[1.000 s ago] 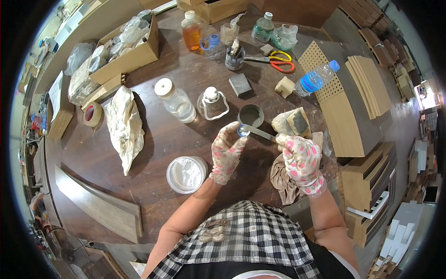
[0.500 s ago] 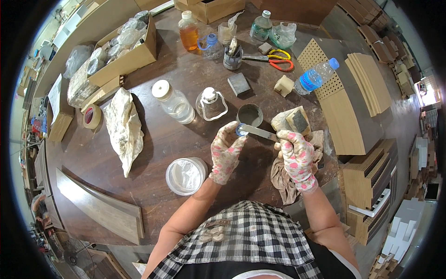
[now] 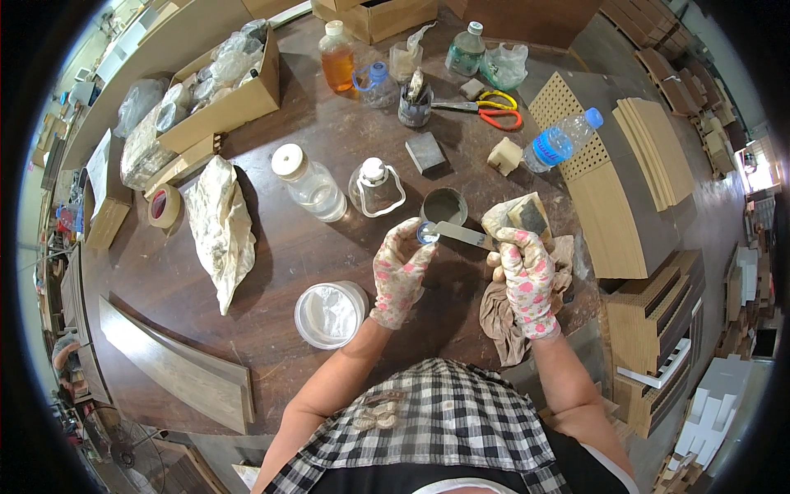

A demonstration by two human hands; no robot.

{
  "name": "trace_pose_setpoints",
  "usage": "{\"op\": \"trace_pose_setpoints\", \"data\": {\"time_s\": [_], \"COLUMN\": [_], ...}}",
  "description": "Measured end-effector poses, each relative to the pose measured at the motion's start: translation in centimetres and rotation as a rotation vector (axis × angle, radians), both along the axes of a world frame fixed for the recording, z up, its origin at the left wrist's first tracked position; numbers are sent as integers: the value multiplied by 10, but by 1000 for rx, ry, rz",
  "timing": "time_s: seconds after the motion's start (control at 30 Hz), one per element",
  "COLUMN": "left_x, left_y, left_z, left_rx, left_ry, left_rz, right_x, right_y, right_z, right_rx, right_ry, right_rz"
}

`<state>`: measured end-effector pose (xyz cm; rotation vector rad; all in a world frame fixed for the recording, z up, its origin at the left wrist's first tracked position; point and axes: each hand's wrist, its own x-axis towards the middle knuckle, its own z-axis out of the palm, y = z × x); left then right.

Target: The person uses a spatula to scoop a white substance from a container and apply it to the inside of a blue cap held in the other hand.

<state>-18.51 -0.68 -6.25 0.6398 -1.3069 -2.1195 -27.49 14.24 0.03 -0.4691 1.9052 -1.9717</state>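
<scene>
Your putty knife lies almost level, long axis running left to right across the table, just near of the small round pot of grey paste. Its handle end sits in your right hand, whose gloved fingers are closed around it; the blade tip points left and meets your left hand. There your left fingers are pinched on a small pale blue cap or blob at the tip; what it is cannot be told. So the hands stand apart, joined only by the blade, and the pot is just far of the blade's middle, nearer your left hand. A brown rag lies under your right wrist, a sanding block just far of it. A white lidded tub sits near-left, a clear bottle far-left.
</scene>
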Motion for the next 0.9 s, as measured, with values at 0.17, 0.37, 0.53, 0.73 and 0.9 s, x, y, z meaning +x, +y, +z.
{"op": "trace_pose_setpoints", "data": {"time_s": [0.17,0.37,0.53,0.73,0.9], "left_x": [-1,-2,-3,-4,-2], "left_y": [0,0,2,2,2], "left_z": [-1,-1,-4,-5,-8], "left_rx": [-23,-20,-79,-67,-71], "left_ry": [10,-11,-28,-21,-19], "left_rz": [13,-2,16,12,14], "right_x": [-2,-2,-5,-10,-18], "right_y": [0,0,-2,-1,-14], "right_z": [4,-1,8,2,1], "right_rx": [80,-73,-162,-172,106], "right_ry": [163,-84,-217,-272,99], "right_rz": [87,-14,1,-12,29]}}
